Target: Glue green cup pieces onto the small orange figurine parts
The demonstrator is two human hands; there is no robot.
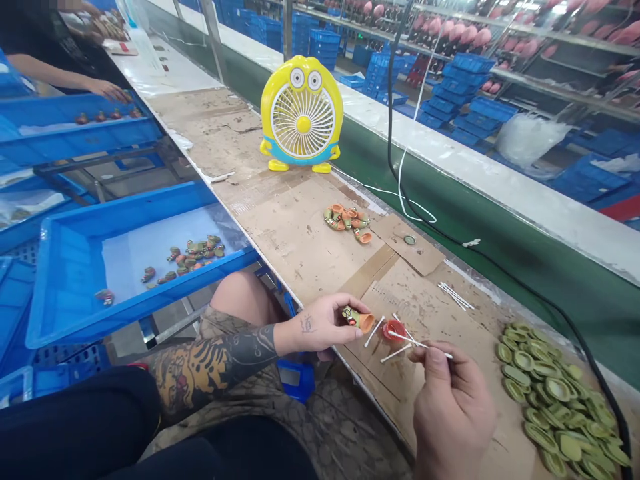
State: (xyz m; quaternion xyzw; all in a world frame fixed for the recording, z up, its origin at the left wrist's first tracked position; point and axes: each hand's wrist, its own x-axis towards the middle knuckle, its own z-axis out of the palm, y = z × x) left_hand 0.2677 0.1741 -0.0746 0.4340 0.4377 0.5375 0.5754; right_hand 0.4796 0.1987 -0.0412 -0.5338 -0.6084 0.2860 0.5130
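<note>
My left hand (320,325) pinches a small orange-and-green moulded piece (358,320) with a flared orange end. My right hand (447,413) grips a white cotton swab (420,342), whose tip rests in a red cap (395,330) holding something red. Loose swabs (375,331) lie around that cap on the cardboard, and a small bundle of swabs (455,295) lies further right. A heap of green oval pieces (555,407) sits to the right of my right hand. Further ahead lies a small cluster of orange-and-green pieces (347,223).
A blue tray (140,297) of painted pieces stands left of the cardboard-covered bench (300,247). A yellow cartoon-shaped fan (301,113) stands ahead. A co-worker's hand (107,89) reaches over another blue tray (75,130). A black cable (520,287) runs along the bench's far side.
</note>
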